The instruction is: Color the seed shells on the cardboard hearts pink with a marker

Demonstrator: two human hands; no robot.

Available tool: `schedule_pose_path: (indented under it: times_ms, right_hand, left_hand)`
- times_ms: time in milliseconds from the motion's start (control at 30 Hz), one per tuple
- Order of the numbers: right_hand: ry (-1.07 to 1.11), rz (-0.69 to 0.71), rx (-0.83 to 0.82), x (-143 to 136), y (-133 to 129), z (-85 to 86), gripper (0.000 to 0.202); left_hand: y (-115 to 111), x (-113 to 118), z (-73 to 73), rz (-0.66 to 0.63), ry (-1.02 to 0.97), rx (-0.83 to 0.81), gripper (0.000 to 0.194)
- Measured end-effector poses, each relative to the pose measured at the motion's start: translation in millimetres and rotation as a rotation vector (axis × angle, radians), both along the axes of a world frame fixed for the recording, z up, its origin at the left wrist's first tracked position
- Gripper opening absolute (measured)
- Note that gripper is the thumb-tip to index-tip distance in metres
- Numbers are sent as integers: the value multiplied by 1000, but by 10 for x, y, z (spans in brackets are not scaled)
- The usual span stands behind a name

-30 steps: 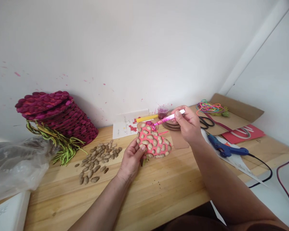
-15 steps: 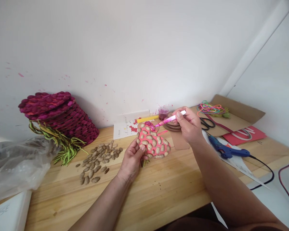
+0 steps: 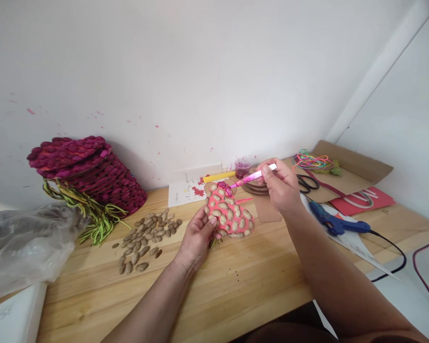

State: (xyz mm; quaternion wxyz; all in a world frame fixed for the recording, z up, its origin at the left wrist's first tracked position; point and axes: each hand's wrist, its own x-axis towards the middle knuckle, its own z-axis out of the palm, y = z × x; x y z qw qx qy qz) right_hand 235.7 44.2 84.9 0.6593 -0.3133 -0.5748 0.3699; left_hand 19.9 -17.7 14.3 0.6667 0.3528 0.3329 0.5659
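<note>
My left hand [image 3: 199, 234] grips the lower left edge of a red flat piece [image 3: 232, 215] covered with beige seed-like pieces, its thumb on the front. At its top, several of the pieces are coated in wet magenta paint. My right hand [image 3: 280, 186] is closed round a white-handled paintbrush [image 3: 254, 176] smeared with pink, its tip at the magenta patch. A clear cup of magenta paint [image 3: 242, 168] stands just behind, beside a stack of brown discs [image 3: 254, 189]. Thin green strands poke out below the held piece.
Loose beige-brown pieces [image 3: 146, 236] lie on the wooden table [image 3: 200, 295] at left, near a stack of magenta pieces [image 3: 93, 171] and a plastic bag [image 3: 25, 243]. Rightward are scissors [image 3: 309, 183], a blue glue gun [image 3: 338, 224] with its cord, and a cardboard box [image 3: 357, 166] holding coloured cords.
The held piece has shifted and tilted slightly in my left hand, downward and to the right. My right hand and the brush stay nearly in place at the magenta patch.
</note>
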Motion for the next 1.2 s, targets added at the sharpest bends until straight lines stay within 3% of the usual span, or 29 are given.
schedule_pose_path:
  times_ms: [867,1200]
  right_hand:
    - [-15,-45,30,-22,-10,2,40]
    - [-31,15,-9,-30,-8,-14,40]
  left_hand:
    - [11,-11,8,-34,-70,-40,55]
    - [17,-16,4,-29,-88,-49,54]
